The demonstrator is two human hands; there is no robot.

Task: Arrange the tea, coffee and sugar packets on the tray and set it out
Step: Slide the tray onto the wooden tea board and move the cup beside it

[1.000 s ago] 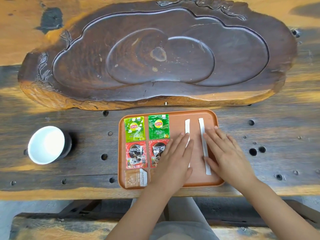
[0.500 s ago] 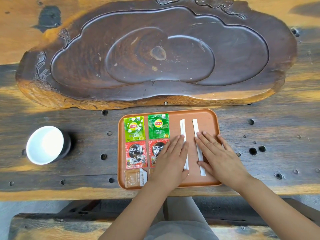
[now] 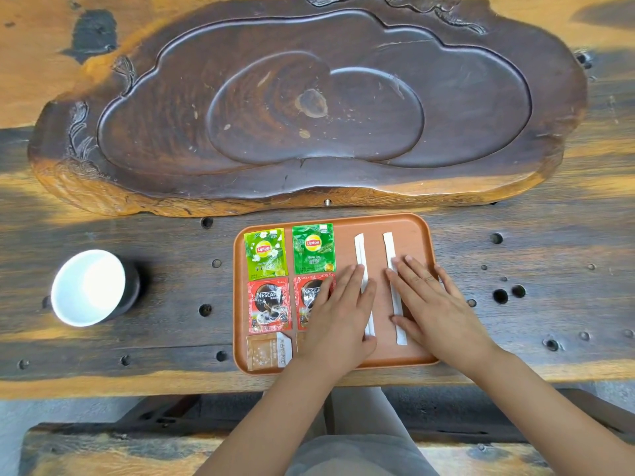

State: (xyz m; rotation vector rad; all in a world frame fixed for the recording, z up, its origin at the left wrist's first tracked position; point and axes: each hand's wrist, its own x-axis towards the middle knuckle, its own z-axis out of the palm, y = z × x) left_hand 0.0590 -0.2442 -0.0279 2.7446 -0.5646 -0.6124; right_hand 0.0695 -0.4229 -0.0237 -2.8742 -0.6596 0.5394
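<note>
An orange tray (image 3: 417, 235) lies near the table's front edge. On its left half sit two green Lipton tea packets (image 3: 265, 253) (image 3: 313, 248), two red Nescafe coffee packets (image 3: 269, 304) (image 3: 309, 293) and a brown sugar packet (image 3: 268, 350). Two long white sugar sticks (image 3: 359, 252) (image 3: 389, 249) lie lengthwise on the right half. My left hand (image 3: 338, 317) rests flat on the tray, covering part of the second coffee packet and touching the left stick. My right hand (image 3: 436, 305) lies flat beside the right stick, fingertips on it. Neither hand grips anything.
A large carved dark wooden tea board (image 3: 309, 108) fills the table behind the tray. A white-lined dark cup (image 3: 90, 287) stands at the left. The plank table (image 3: 532, 252) has several round holes. A bench (image 3: 103, 451) is below the front edge.
Both hands slid the two white sticks leftward, then spread them slightly apart and straighter. The hands stay flat on the tray.
</note>
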